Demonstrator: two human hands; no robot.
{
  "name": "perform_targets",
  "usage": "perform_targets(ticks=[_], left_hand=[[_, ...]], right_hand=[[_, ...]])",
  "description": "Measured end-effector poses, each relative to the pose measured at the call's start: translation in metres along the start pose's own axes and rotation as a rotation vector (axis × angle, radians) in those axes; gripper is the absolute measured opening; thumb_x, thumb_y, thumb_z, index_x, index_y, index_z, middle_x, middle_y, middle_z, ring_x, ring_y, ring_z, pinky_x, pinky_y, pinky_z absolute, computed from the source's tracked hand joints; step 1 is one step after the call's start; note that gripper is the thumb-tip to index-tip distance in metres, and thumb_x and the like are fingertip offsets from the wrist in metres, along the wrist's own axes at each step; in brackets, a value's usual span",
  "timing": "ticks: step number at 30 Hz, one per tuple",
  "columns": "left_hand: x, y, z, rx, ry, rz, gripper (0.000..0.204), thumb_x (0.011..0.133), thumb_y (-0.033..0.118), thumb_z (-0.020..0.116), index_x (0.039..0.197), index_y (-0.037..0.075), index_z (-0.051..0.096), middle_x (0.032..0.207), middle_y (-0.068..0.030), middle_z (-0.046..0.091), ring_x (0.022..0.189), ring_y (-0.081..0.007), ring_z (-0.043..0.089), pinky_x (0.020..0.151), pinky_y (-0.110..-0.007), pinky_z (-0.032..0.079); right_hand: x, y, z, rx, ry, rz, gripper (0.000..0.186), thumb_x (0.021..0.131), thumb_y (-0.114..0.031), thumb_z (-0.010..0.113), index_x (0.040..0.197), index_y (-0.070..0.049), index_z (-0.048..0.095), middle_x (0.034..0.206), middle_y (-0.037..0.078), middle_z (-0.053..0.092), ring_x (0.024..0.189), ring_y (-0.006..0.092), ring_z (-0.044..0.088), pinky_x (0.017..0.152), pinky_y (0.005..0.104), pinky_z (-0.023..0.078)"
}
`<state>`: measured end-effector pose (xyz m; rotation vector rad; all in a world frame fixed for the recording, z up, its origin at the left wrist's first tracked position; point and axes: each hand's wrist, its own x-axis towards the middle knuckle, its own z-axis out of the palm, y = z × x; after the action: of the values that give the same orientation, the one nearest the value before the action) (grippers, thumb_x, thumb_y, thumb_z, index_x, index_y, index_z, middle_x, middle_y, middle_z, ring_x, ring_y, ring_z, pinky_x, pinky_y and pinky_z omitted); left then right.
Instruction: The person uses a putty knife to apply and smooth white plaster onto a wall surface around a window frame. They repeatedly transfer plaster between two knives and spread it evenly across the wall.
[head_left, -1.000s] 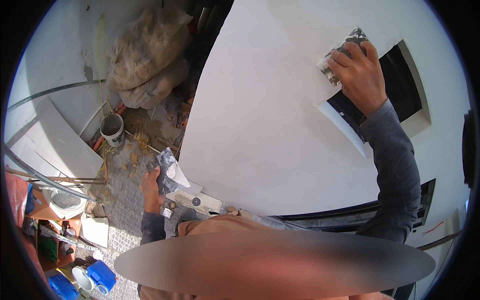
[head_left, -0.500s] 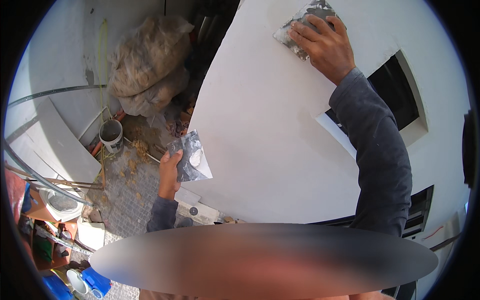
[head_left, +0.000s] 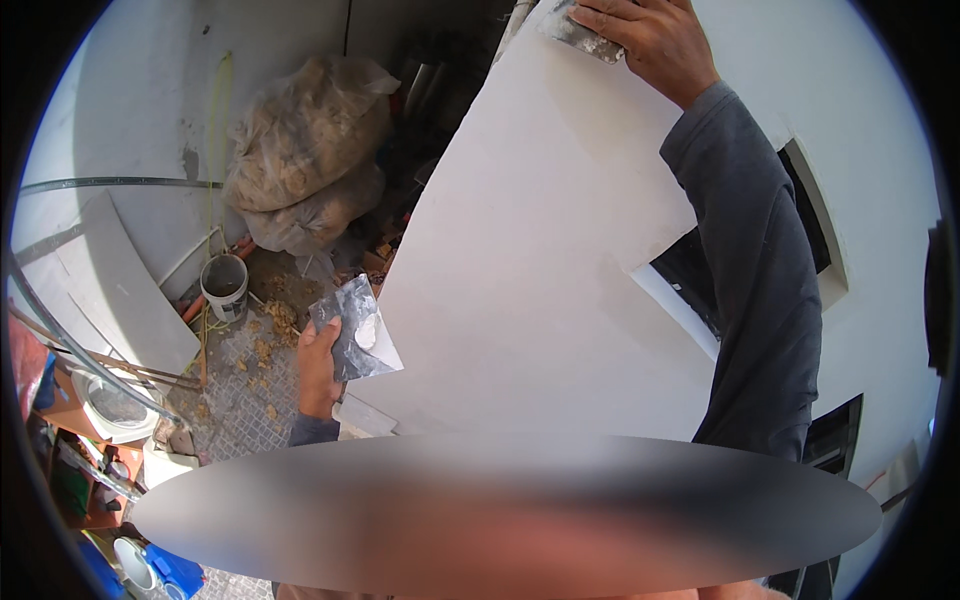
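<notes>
High on the white wall (head_left: 540,250), my right hand (head_left: 662,45) presses a flat, plaster-smeared metal scraper blade (head_left: 590,35) against the surface, fingers spread over its back. The blade's upper part runs out of the picture. Lower down at the left, my left hand (head_left: 320,370) grips a second scraper blade (head_left: 350,345) by its edge, thumb on top. A lump of white filler (head_left: 367,332) sits on that blade. Damp-looking patches show on the wall below my right hand and beside the window opening (head_left: 690,280), which my right forearm partly covers.
Stuffed clear plastic sacks (head_left: 305,150) are piled at the far left. A bucket (head_left: 224,287) stands on the paved floor (head_left: 245,410) near clumps of debris. Leaning boards (head_left: 125,285), a metal strip (head_left: 90,375) and blue containers (head_left: 172,570) are further left. A blurred oval hides the lower middle.
My right hand has slid its scraper blade further up the wall. The left hand with its blade has shifted slightly left and down in the picture, and the view has tilted a little.
</notes>
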<state>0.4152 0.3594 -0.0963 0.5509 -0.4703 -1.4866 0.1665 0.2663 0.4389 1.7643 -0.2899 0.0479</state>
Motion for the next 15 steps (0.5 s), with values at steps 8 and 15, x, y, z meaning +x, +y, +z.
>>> perform_targets(ticks=[8, 15], left_hand=[[-0.026, 0.015, -0.03, 0.047, 0.142, -0.067, 0.024, 0.098, 0.012, 0.062, 0.12, 0.002, 0.064, 0.108, -0.0032, 0.07, 0.09, -0.0132, 0.067, 0.082, -0.029, 0.054], [-0.033, 0.034, -0.056, 0.114, 0.21, -0.013, 0.025, 0.098, 0.016, 0.064, 0.118, 0.002, 0.066, 0.105, -0.0051, 0.072, 0.089, -0.0153, 0.07, 0.08, -0.031, 0.056]], right_hand=[[-0.021, -0.034, -0.014, -0.29, -0.263, 0.016, 0.044, 0.086, -0.004, 0.073, 0.124, -0.026, 0.074, 0.125, -0.008, 0.073, 0.121, 0.0149, 0.061, 0.107, 0.0396, 0.041], [0.03, -0.042, -0.002, -0.273, -0.159, 0.408, 0.018, 0.088, -0.014, 0.063, 0.099, -0.014, 0.077, 0.11, 0.001, 0.075, 0.104, 0.0231, 0.066, 0.096, 0.0434, 0.044]])
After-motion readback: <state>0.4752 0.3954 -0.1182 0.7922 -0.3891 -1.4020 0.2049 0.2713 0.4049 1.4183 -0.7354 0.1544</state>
